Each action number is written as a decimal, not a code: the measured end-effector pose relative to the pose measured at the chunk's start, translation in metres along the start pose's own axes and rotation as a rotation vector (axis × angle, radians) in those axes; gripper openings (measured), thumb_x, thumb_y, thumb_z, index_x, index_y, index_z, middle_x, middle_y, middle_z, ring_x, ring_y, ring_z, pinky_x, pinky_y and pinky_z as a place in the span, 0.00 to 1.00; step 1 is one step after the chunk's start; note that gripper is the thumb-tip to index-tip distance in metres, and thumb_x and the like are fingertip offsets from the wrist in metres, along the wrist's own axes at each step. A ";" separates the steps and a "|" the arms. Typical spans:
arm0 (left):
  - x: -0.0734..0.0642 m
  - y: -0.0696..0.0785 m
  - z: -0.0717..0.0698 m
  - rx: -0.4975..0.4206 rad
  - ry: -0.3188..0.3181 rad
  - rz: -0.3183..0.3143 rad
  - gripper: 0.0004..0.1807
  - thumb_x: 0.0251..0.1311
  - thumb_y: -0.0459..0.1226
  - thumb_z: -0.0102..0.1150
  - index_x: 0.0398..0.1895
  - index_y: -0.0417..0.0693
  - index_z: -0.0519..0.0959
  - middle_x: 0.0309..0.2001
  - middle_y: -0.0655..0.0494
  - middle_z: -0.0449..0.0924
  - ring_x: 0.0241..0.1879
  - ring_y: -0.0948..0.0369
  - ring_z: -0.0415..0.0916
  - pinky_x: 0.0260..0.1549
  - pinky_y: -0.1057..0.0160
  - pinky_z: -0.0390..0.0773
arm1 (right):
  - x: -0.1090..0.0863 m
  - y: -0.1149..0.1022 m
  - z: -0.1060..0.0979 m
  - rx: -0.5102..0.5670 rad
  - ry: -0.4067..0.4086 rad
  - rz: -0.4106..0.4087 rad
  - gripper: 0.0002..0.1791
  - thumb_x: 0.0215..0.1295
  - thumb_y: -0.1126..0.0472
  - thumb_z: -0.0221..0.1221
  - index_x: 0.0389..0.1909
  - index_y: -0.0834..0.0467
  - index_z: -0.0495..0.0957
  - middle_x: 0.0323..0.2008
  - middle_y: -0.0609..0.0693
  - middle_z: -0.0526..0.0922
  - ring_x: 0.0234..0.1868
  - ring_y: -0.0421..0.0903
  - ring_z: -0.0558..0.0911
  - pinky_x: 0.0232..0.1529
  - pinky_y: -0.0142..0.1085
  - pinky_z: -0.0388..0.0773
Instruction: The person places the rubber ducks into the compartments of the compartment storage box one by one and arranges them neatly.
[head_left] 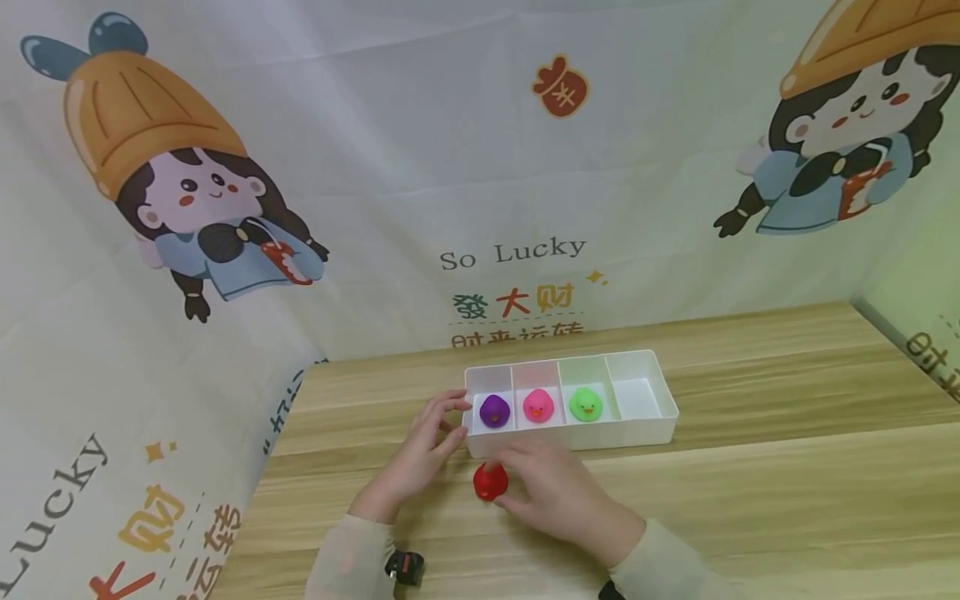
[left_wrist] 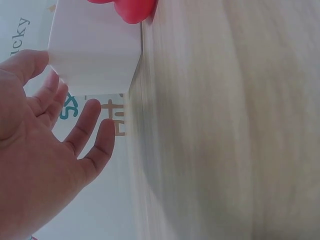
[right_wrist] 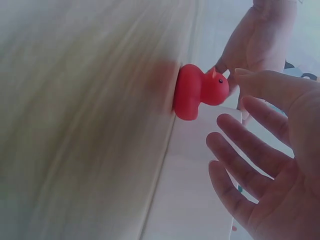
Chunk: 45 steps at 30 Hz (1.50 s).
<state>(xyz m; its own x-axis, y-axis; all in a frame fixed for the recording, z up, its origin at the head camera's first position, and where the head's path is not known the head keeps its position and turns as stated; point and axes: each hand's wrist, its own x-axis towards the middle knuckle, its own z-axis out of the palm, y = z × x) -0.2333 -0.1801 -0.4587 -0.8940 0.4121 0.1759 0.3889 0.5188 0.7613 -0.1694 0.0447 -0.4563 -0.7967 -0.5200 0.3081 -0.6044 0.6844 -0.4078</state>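
Note:
A red rubber duck (head_left: 491,482) stands on the wooden table in front of a white divided tray (head_left: 585,437). My right hand (head_left: 551,483) reaches over from the right, thumb and fingers about the duck's head. In the right wrist view those fingers (right_wrist: 240,145) are fairly straight, and a gap shows between the thumb and the red duck (right_wrist: 189,95). At the tray's left end, my left hand (head_left: 420,446) touches the rim with relaxed fingers; its thumb is by the front corner. The left wrist view shows this hand (left_wrist: 50,145) at the tray's end wall (left_wrist: 100,55).
Inside the tray sit a purple duck (head_left: 494,411), a pink duck (head_left: 538,406) and a green duck (head_left: 586,404), each in its own compartment, left to right. A printed cloth (head_left: 390,167) hangs behind the wooden table (head_left: 787,483) and along its sides.

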 end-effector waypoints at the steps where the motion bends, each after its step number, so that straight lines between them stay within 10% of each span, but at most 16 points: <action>1: 0.000 0.000 0.000 0.003 0.001 -0.001 0.17 0.74 0.31 0.55 0.63 0.43 0.73 0.76 0.45 0.64 0.53 0.49 0.73 0.58 0.44 0.71 | 0.001 0.000 0.001 -0.012 -0.005 0.002 0.17 0.60 0.53 0.73 0.49 0.48 0.83 0.49 0.43 0.87 0.56 0.45 0.84 0.62 0.44 0.79; 45: 0.001 -0.002 0.002 -0.006 0.013 0.008 0.17 0.74 0.32 0.55 0.63 0.44 0.73 0.76 0.45 0.64 0.56 0.44 0.72 0.59 0.43 0.71 | 0.019 -0.005 0.011 -0.081 -0.050 0.011 0.15 0.58 0.53 0.75 0.37 0.47 0.77 0.33 0.38 0.81 0.37 0.38 0.76 0.46 0.34 0.79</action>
<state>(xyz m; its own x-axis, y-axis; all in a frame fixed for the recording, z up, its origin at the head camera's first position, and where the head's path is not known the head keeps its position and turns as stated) -0.2346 -0.1788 -0.4610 -0.8935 0.4068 0.1902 0.3952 0.5111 0.7633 -0.1818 0.0260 -0.4578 -0.8032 -0.5362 0.2596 -0.5957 0.7282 -0.3390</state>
